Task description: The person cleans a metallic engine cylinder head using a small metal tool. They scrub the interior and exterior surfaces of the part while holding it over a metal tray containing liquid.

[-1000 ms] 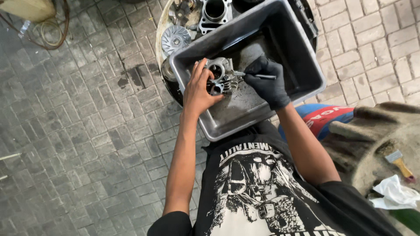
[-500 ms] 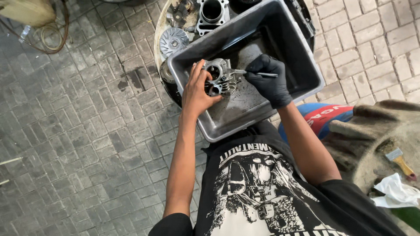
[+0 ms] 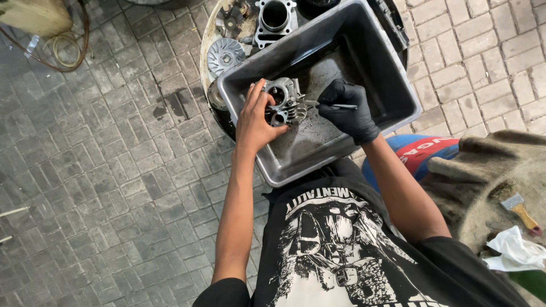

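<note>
**Q:** What's the setup, and how does that part feel to hold?

**Me:** Biggest thing first: a grey plastic tub [image 3: 392,85] sits in front of me on the paved floor [image 3: 114,170], and both my hands are inside it. Just past my left hand, outside the tub's far rim, there's a cylinder block [image 3: 276,20] and a finned round pulley [image 3: 226,57]. Off by my right elbow are a brush [image 3: 520,209] and a white rag [image 3: 515,250].

The part itself is a metal cylinder head [image 3: 284,101], up off the tub bottom and tilted toward me. My left hand [image 3: 254,119], bare, is wrapped around its near-left side, fingers curled over the top edge. My right hand [image 3: 347,111], in a black glove, is pinched shut on a thin tool [image 3: 333,106], tip touching the head's right side.

**Q:** Heavy?

**Me:** I'd guess solid and dense for its size, totally stiff, won't flex. It looks a bit oily, so probably slippery. Fins and edges give decent purchase though. I'd grab it around the outer body like I am now, not by the ports or any machined faces, since those could get nicked.
</note>
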